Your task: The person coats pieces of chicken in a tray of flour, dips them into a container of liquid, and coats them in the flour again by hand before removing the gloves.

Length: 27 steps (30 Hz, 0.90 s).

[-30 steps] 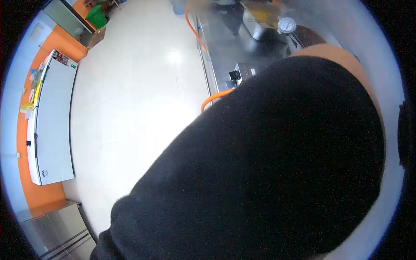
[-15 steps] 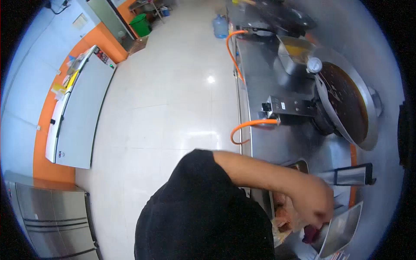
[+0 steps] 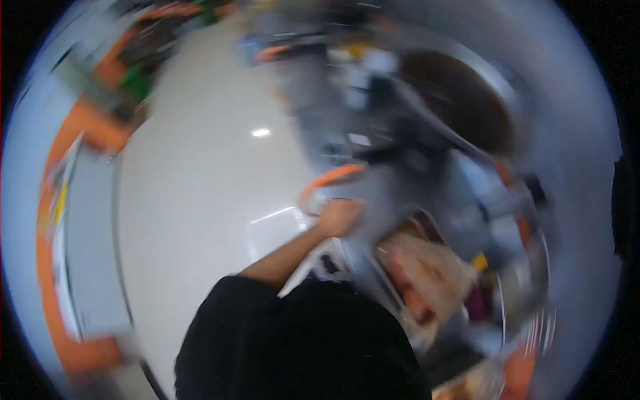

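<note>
My left hand (image 3: 341, 217) is over the near edge of the metal counter (image 3: 383, 187), just below the orange hose (image 3: 337, 175). Motion blur smears its fingers, and whether they hold anything cannot be made out. A pale shape shows beside its fingers. Right of the hand, a metal tray (image 3: 390, 283) carries reddish pieces in a clear plastic bag (image 3: 430, 267). A dark red item (image 3: 477, 301) lies beyond the bag. My right hand is not visible.
A large wide pan of dark liquid (image 3: 457, 100) stands at the back right. The blurred burner control box (image 3: 360, 139) sits before it. A white chest freezer (image 3: 100, 233) is along the left wall, across the pale floor (image 3: 193, 200).
My left hand has moved left, away from above the tray and bag, to the counter edge near the hose. The view has shifted, and more of the bag shows.
</note>
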Tool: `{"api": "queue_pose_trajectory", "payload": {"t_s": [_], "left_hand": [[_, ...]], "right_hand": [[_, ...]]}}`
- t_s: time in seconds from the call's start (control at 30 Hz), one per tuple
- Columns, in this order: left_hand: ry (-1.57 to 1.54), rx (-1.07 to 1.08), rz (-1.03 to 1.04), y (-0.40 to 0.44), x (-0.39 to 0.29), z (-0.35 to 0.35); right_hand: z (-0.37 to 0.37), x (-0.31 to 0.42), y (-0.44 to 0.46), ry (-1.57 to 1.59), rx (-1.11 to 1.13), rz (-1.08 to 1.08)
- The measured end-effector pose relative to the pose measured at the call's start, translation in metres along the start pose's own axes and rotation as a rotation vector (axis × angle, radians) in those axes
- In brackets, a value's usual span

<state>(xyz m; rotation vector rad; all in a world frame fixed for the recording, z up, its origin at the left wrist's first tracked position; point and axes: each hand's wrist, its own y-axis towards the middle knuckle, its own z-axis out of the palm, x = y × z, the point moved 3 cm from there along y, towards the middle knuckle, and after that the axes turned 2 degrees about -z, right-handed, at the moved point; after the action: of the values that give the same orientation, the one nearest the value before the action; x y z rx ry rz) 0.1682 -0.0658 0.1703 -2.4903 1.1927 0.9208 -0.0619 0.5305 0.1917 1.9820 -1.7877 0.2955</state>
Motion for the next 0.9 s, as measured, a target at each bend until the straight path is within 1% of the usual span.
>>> {"api": "queue_pose_trajectory", "payload": {"t_s": [0.03, 0.07, 0.1, 0.13, 0.17, 0.2, 0.23, 0.27, 0.3, 0.33, 0.4, 0.47, 0.5, 0.53, 0.63, 0.7, 0.73, 0.8, 0.87, 0.9], "left_hand": [[0.233, 0.154, 0.081, -0.002, -0.001, 0.005], [-0.163, 0.110, -0.096, -0.008, 0.005, 0.010], [-0.234, -0.129, 0.078, -0.011, -0.002, 0.010], [-0.281, -0.095, -0.004, -0.014, -0.015, 0.005], [-0.267, -0.055, -0.056, -0.010, -0.001, 0.017], [-0.201, -0.150, 0.073, -0.010, -0.009, 0.020], [-0.205, -0.137, 0.095, -0.010, -0.019, 0.020], [-0.234, -0.104, 0.085, -0.010, -0.011, 0.029], [-0.152, -0.066, 0.136, -0.007, -0.005, 0.034], [-0.131, -0.061, 0.152, 0.010, -0.005, 0.040], [-0.071, -0.092, 0.195, 0.015, -0.005, 0.051], [0.020, -0.127, 0.257, 0.015, -0.003, 0.052], [0.043, -0.132, 0.257, 0.015, -0.003, 0.052], [0.064, -0.139, 0.254, 0.013, -0.008, 0.051], [0.150, -0.135, 0.241, 0.010, -0.016, 0.047], [0.167, -0.134, 0.266, 0.010, -0.016, 0.048], [0.202, -0.119, 0.233, 0.010, -0.016, 0.051], [0.187, -0.112, 0.221, 0.009, -0.024, 0.048], [0.199, -0.131, 0.225, 0.008, -0.025, 0.050], [0.208, -0.130, 0.231, 0.008, -0.024, 0.051]], "right_hand": [[-0.032, -0.019, -0.017, -0.033, -0.065, 0.062], [-0.059, -0.036, -0.032, -0.058, -0.123, 0.112], [-0.082, -0.050, -0.057, -0.086, -0.184, 0.183], [-0.102, -0.064, -0.075, -0.097, -0.239, 0.230], [-0.118, -0.072, -0.093, -0.111, -0.287, 0.258], [-0.130, -0.077, -0.105, -0.112, -0.330, 0.271], [-0.138, -0.076, -0.111, -0.130, -0.353, 0.282], [-0.145, -0.065, -0.111, -0.216, -0.300, 0.369], [-0.162, -0.030, -0.104, -0.379, -0.175, 0.431], [-0.150, -0.048, -0.092, -0.285, -0.181, 0.723], [-0.158, -0.084, -0.099, -0.294, -0.278, 0.714], [-0.174, -0.076, -0.099, -0.242, -0.357, 0.630], [-0.188, -0.067, -0.098, -0.183, -0.399, 0.552], [-0.205, -0.047, -0.091, -0.127, -0.440, 0.471], [-0.241, 0.036, -0.060, -0.127, -0.482, 0.344], [-0.246, 0.046, -0.035, -0.181, -0.457, 0.355], [-0.247, 0.050, -0.021, -0.210, -0.446, 0.362], [-0.240, 0.067, 0.015, -0.200, -0.359, 0.269], [-0.219, 0.077, 0.053, -0.144, -0.293, 0.289], [-0.204, 0.077, 0.073, -0.107, -0.289, 0.052]]}}
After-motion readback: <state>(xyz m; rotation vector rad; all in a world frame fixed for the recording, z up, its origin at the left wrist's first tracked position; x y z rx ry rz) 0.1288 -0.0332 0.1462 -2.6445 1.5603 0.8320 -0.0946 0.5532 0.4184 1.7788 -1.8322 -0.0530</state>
